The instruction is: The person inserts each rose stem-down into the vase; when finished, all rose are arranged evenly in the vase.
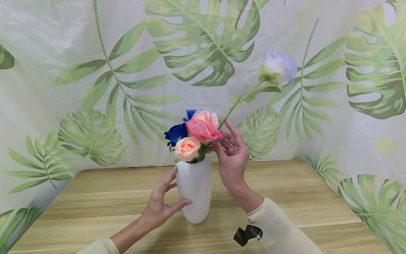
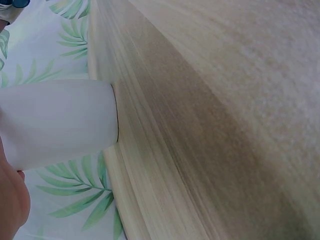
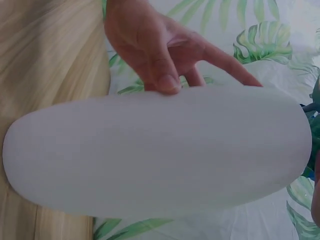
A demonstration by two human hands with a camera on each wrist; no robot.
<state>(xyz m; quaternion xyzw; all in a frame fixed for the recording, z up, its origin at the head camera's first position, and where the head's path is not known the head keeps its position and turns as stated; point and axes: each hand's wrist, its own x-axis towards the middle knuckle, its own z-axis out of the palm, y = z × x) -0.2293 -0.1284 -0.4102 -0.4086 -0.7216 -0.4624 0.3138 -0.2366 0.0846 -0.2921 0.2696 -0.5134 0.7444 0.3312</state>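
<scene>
A white vase [image 1: 195,192] stands upright on the wooden table. My left hand [image 1: 160,203] holds its left side, thumb across the front and fingers spread toward the rim; the left wrist view catches the vase [image 2: 60,122] and only part of that hand. Blue flowers [image 1: 176,134], a pink rose [image 1: 204,127] and a peach rose [image 1: 188,149] rise from the mouth. Just right of the rim, my right hand [image 1: 233,155] pinches the stem of a pale lilac-white flower [image 1: 278,68], which tilts up to the right. The stem's lower end is hidden behind the blooms and fingers.
The wood-grain table [image 1: 295,201] spreads out on both sides of the vase. Behind it hangs a white cloth [image 1: 203,95] printed with green leaves. A small black device [image 1: 247,234] sits at the right sleeve's cuff.
</scene>
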